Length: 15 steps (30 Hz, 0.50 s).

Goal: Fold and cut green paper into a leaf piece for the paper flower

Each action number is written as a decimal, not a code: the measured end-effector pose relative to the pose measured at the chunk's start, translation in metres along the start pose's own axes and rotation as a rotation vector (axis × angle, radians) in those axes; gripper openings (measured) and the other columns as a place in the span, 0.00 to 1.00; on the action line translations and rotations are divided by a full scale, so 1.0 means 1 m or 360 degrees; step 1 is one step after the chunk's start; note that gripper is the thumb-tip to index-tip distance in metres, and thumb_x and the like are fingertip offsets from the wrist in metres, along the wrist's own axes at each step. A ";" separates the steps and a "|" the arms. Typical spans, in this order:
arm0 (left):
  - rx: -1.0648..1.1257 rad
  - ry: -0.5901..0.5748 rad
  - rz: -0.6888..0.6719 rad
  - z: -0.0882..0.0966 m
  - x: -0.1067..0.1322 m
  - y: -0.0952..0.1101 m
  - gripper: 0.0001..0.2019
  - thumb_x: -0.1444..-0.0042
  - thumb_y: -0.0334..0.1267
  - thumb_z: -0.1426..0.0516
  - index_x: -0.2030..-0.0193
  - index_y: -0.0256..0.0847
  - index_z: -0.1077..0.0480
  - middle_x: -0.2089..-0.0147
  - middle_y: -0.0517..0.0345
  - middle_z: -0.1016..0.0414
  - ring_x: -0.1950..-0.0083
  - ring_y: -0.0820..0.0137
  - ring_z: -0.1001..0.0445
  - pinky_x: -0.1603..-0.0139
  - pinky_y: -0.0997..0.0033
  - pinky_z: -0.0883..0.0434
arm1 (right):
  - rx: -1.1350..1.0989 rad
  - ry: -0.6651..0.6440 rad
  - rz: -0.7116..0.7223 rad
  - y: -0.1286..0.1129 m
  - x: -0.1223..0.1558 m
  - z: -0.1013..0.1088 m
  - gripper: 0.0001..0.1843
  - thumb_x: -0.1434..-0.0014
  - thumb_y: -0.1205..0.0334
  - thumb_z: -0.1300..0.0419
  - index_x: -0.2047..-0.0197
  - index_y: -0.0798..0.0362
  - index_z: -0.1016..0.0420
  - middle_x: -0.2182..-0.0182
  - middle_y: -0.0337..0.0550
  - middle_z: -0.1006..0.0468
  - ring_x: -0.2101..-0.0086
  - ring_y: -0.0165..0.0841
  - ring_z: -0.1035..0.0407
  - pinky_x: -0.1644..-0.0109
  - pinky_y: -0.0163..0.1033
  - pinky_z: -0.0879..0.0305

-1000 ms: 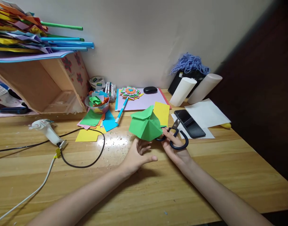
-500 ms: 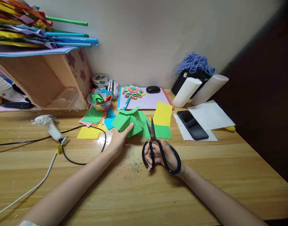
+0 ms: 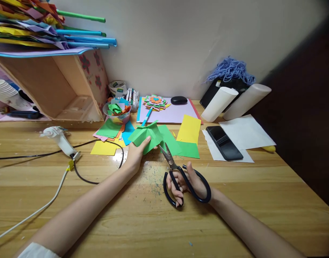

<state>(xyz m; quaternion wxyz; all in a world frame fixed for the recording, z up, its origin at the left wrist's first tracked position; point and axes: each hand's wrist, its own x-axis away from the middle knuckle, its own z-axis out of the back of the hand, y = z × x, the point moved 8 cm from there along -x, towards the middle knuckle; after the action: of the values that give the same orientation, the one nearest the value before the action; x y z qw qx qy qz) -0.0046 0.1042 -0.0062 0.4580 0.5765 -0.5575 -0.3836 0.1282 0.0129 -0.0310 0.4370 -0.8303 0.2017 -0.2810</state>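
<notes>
Left hand pinches folded green paper: thumb on top at near edge, other fingers mostly hidden underneath. Right hand grips scissors by the handles, parted blades just right of that paper. Phone well right of it.

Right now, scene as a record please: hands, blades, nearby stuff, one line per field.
Left hand: grips folded green paper, thumb on top
Right hand: holds scissors by the black handles
Blades: parted, tips close to the folded green paper; contact unclear
Beyond the scissors: flat green sheets, yellow sheet
Left side: white glue gun on the table
Right side: black phone, partly over white paper
Back: paper flower on a lilac sheet
</notes>
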 end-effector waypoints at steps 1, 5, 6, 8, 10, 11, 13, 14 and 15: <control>0.0000 0.0031 -0.0014 0.002 0.000 -0.001 0.17 0.55 0.43 0.39 0.59 0.37 0.32 0.59 0.51 0.25 0.59 0.64 0.26 0.53 0.64 0.30 | 0.0004 0.0014 0.0011 0.000 0.000 0.001 0.45 0.58 0.22 0.67 0.69 0.57 0.34 0.86 0.34 0.37 0.85 0.27 0.36 0.77 0.34 0.35; -0.0046 0.0007 -0.0076 0.001 0.001 -0.001 0.16 0.55 0.42 0.38 0.60 0.36 0.31 0.59 0.49 0.26 0.60 0.65 0.26 0.54 0.64 0.30 | 0.0042 0.0060 0.0040 0.002 -0.002 0.002 0.45 0.58 0.23 0.67 0.69 0.58 0.35 0.86 0.33 0.38 0.85 0.27 0.36 0.78 0.34 0.35; -0.0051 -0.0016 -0.0079 -0.001 0.002 -0.001 0.15 0.54 0.41 0.39 0.61 0.35 0.30 0.59 0.49 0.26 0.60 0.65 0.26 0.55 0.64 0.29 | 0.0049 0.0069 0.0048 0.002 -0.002 0.002 0.44 0.57 0.23 0.66 0.69 0.58 0.35 0.86 0.33 0.38 0.86 0.26 0.37 0.79 0.33 0.35; -0.0024 -0.0019 -0.0061 -0.002 0.003 -0.001 0.15 0.55 0.40 0.38 0.61 0.35 0.30 0.58 0.48 0.26 0.60 0.65 0.26 0.55 0.63 0.29 | 0.0057 0.0085 0.0080 0.001 -0.002 0.002 0.44 0.57 0.23 0.65 0.70 0.58 0.35 0.87 0.32 0.39 0.87 0.26 0.38 0.81 0.32 0.37; 0.0029 -0.0001 -0.0019 -0.002 0.003 -0.003 0.16 0.55 0.40 0.38 0.60 0.35 0.31 0.57 0.48 0.26 0.61 0.65 0.26 0.56 0.62 0.28 | 0.0050 0.0097 0.0122 0.000 -0.003 0.003 0.43 0.58 0.23 0.64 0.71 0.57 0.35 0.88 0.32 0.39 0.88 0.25 0.39 0.83 0.31 0.39; 0.0053 0.0002 0.0004 -0.003 0.004 -0.003 0.16 0.55 0.40 0.38 0.60 0.35 0.31 0.57 0.48 0.26 0.61 0.65 0.26 0.56 0.62 0.28 | 0.0044 0.0101 0.0140 0.000 -0.004 0.003 0.42 0.58 0.23 0.63 0.72 0.57 0.35 0.89 0.32 0.40 0.88 0.25 0.40 0.84 0.31 0.39; 0.0080 0.0001 0.0035 -0.003 0.004 -0.005 0.16 0.56 0.40 0.37 0.61 0.35 0.31 0.58 0.48 0.25 0.63 0.65 0.25 0.57 0.62 0.27 | 0.0026 0.0104 0.0161 0.000 -0.004 0.005 0.42 0.57 0.23 0.62 0.72 0.57 0.35 0.89 0.31 0.40 0.89 0.25 0.40 0.84 0.31 0.39; 0.0088 -0.0010 0.0042 -0.004 0.004 -0.005 0.16 0.57 0.40 0.37 0.62 0.35 0.30 0.59 0.48 0.25 0.64 0.66 0.25 0.58 0.62 0.27 | 0.0016 0.0101 0.0170 0.001 -0.005 0.006 0.41 0.57 0.24 0.62 0.73 0.57 0.35 0.89 0.31 0.40 0.89 0.25 0.40 0.84 0.31 0.38; 0.0096 -0.0023 0.0044 -0.005 0.004 -0.004 0.15 0.57 0.40 0.37 0.62 0.36 0.30 0.60 0.50 0.25 0.66 0.66 0.25 0.59 0.63 0.26 | 0.0003 0.0095 0.0176 0.002 -0.005 0.006 0.41 0.57 0.24 0.62 0.73 0.57 0.35 0.90 0.30 0.41 0.89 0.25 0.41 0.84 0.31 0.38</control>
<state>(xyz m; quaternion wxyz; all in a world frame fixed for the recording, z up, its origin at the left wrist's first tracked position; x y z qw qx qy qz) 0.0018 0.1009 -0.0086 0.4417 0.5795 -0.5799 -0.3645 0.1281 0.0186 -0.0366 0.4465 -0.8087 0.2599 -0.2813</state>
